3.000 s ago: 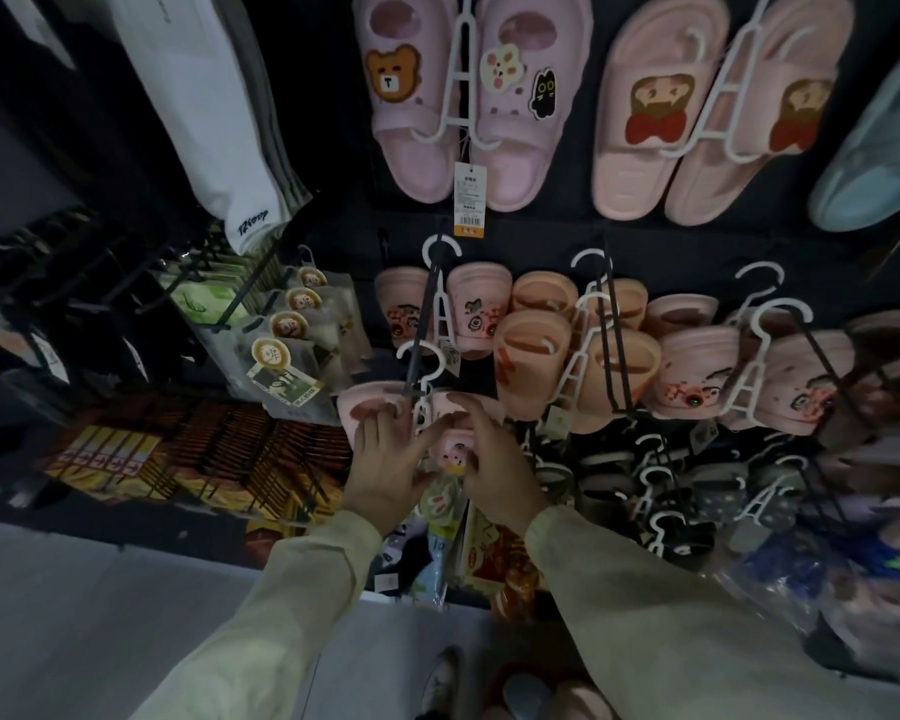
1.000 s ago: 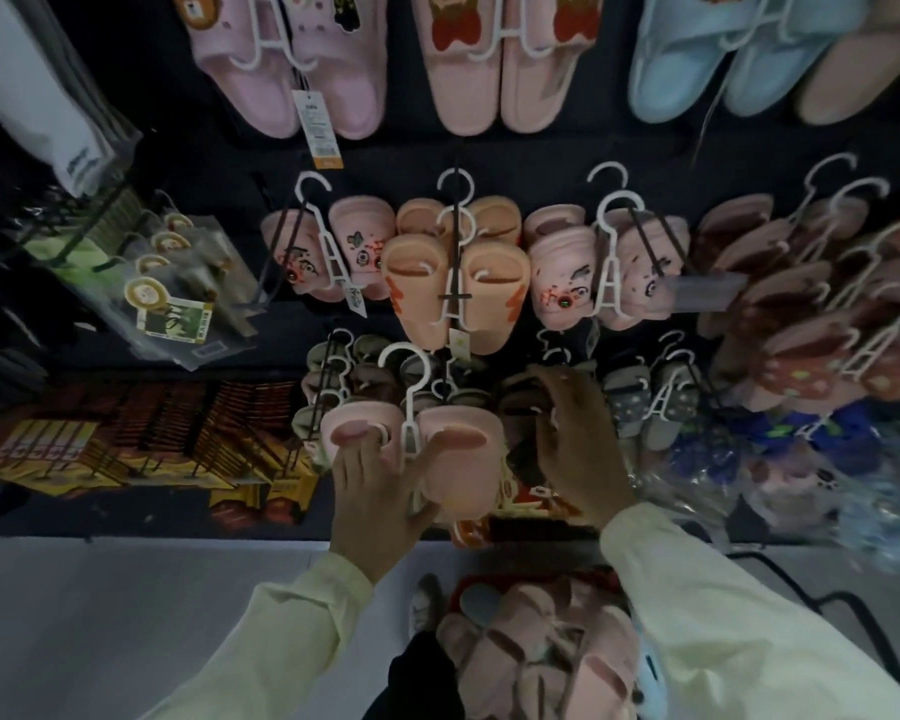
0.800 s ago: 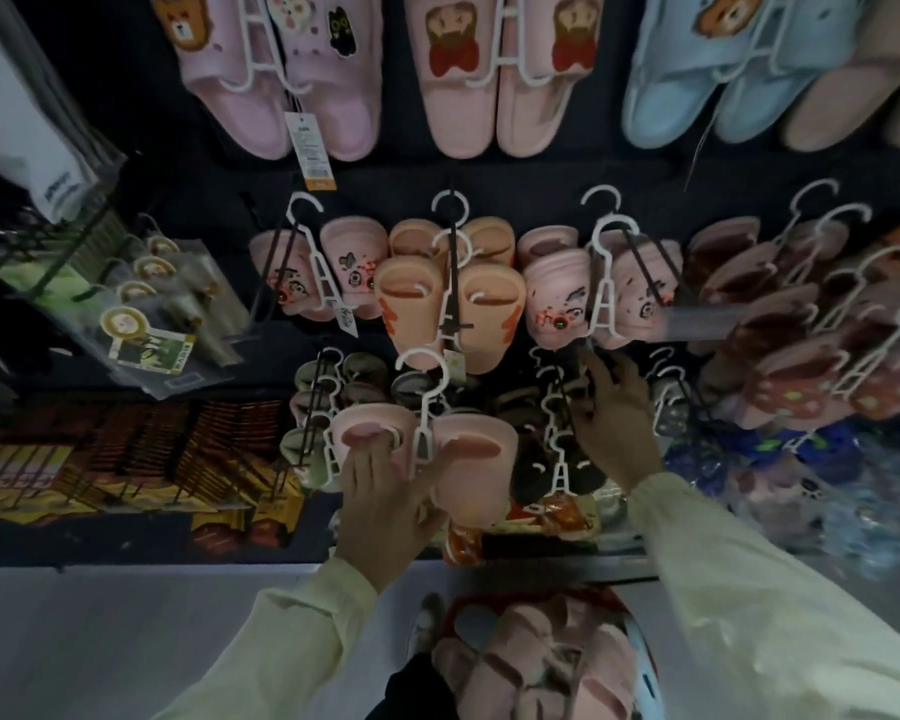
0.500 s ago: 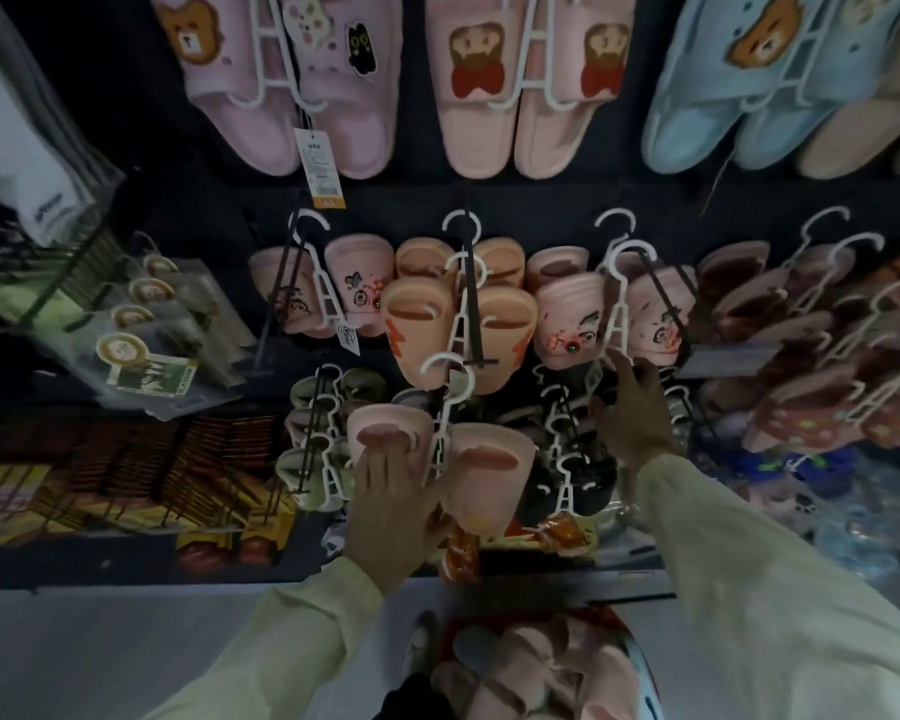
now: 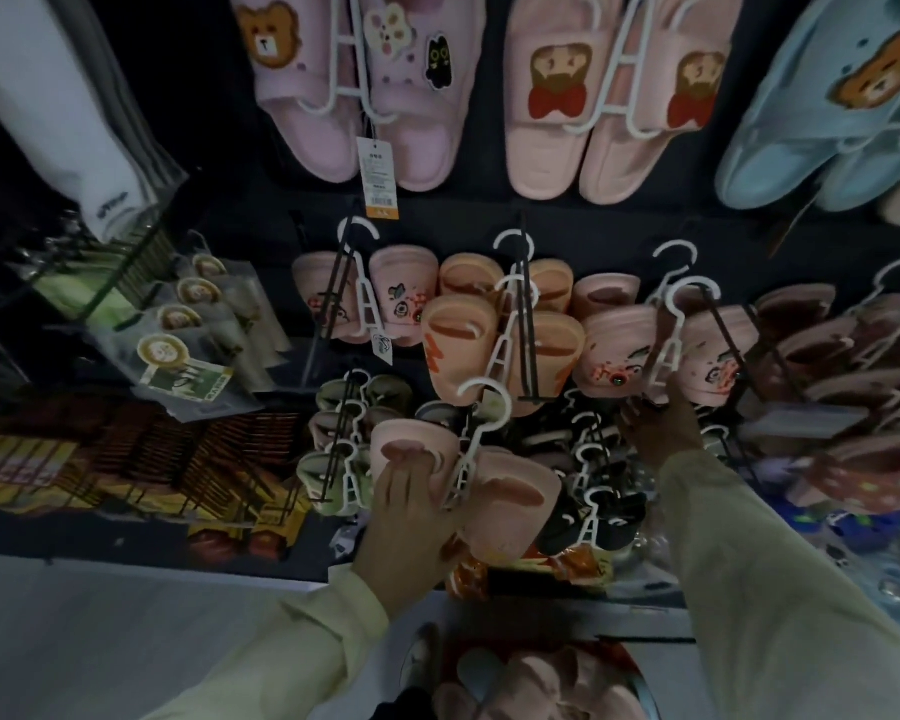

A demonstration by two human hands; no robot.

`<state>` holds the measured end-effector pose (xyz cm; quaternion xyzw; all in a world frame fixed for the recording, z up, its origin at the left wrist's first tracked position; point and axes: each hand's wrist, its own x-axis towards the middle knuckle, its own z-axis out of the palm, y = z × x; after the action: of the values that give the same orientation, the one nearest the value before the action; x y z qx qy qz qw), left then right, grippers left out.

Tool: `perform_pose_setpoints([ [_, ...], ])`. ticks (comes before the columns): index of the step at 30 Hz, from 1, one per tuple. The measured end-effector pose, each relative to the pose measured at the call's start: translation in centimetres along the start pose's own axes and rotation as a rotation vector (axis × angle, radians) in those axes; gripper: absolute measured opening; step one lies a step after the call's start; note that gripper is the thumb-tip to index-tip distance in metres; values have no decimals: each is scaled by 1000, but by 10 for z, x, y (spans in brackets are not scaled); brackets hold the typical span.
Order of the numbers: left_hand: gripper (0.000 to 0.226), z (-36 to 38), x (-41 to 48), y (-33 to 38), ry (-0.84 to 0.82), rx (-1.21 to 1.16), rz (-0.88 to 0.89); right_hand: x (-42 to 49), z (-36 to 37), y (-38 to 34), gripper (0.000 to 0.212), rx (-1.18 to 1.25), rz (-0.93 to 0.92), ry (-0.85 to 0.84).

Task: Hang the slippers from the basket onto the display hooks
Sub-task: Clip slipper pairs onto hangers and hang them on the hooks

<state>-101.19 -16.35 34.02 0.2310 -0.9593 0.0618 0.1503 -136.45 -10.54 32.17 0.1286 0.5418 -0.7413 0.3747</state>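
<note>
Honestly, these pink slippers (image 5: 510,504) look like light, squishy foam. They're clipped as a pair on a stiff white hanger (image 5: 481,407), so I'd grab a slipper body and steer the hook. The left hand (image 5: 411,522) holds them just below the middle row, fingers (image 5: 409,470) curled over the left slipper. The right hand (image 5: 663,433) reaches up to a hung pair (image 5: 619,356) and touches its lower edge. Can't tell if it's gripping.

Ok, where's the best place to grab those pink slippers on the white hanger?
Grab the pink slippers from below, round the slipper bodies, as the left hand does. The white hanger sticks up between them, so that leaves its hook free.
</note>
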Motion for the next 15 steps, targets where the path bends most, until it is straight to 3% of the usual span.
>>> perform_pose_setpoints([
  [8, 95, -1, -5, -6, -24, -5, 9, -3, 16, -1, 17, 105, -57, -20],
  [13, 95, 3, -8, -8, -20, 1, -1, -1, 8, 6, 31, 111, -45, 57],
  [15, 94, 2, -9, -7, -9, -11, -4, 45, -22, 17, 47, 93, -62, 37],
])
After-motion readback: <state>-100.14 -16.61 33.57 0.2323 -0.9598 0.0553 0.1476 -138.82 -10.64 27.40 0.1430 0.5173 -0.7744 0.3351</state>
